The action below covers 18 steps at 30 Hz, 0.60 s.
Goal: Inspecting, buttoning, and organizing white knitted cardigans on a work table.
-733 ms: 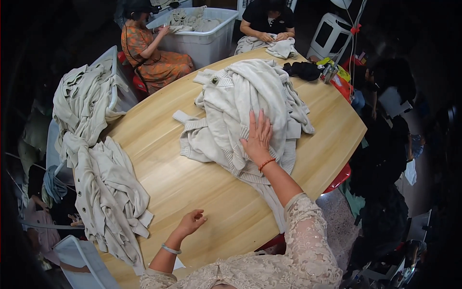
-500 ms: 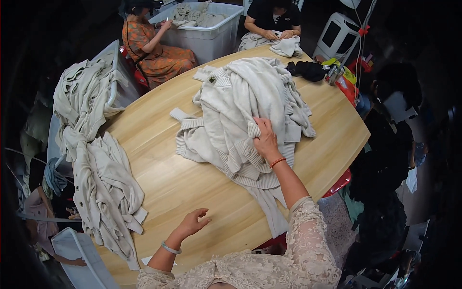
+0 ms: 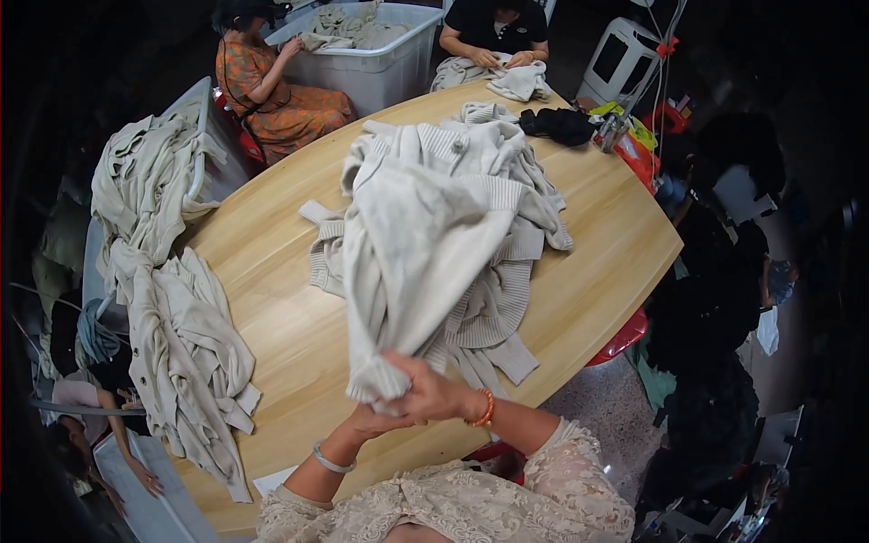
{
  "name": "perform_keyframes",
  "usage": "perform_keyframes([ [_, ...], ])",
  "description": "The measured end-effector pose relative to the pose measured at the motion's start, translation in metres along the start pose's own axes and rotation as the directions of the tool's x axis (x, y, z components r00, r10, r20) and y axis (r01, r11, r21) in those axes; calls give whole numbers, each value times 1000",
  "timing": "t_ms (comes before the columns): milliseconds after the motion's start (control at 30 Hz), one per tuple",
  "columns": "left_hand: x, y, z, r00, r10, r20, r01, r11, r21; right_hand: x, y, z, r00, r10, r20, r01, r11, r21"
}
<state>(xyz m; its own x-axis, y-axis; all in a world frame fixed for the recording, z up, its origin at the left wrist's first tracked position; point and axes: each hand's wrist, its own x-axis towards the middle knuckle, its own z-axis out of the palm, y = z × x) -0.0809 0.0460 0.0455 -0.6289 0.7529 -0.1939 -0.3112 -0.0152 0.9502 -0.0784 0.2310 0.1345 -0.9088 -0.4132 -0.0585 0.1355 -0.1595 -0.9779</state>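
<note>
A pale grey knitted sweater is drawn toward me from the top of a heap of similar knitwear on the wooden table. Its ribbed cuff reaches the near side of the table, where my right hand grips the fabric with bent fingers. My left hand meets it just below, close against the cuff and the right hand. The left fingers are mostly hidden behind the cuff and the other hand, so their grip does not show.
More grey knitwear spills from a bin over the table's left edge. Across the table, two people handle garments near a large plastic tub. A black bundle lies at the far right. Another person's arm rests by a pale bin.
My right hand has pulled the sweater from the heap toward me, stretching it across the table. My left hand, apart and empty before, has come up to meet it at the cuff.
</note>
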Motion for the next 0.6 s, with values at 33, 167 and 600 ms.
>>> perform_keyframes([
  [33, -15, -9, -5, 998, -57, 35, 54, 993, 104, -1, 3, 16, 995, -100, 28, 103, 989, -108],
  [167, -72, -45, -6, 952, 260, -162, -212, 942, 261, -11, 17, 47, 977, -97, 192, 106, 993, -40],
  [600, -194, -53, -30, 839, -129, -528, 352, 869, 347, 4, 71, 109, 805, 87, 587, 135, 936, -325],
])
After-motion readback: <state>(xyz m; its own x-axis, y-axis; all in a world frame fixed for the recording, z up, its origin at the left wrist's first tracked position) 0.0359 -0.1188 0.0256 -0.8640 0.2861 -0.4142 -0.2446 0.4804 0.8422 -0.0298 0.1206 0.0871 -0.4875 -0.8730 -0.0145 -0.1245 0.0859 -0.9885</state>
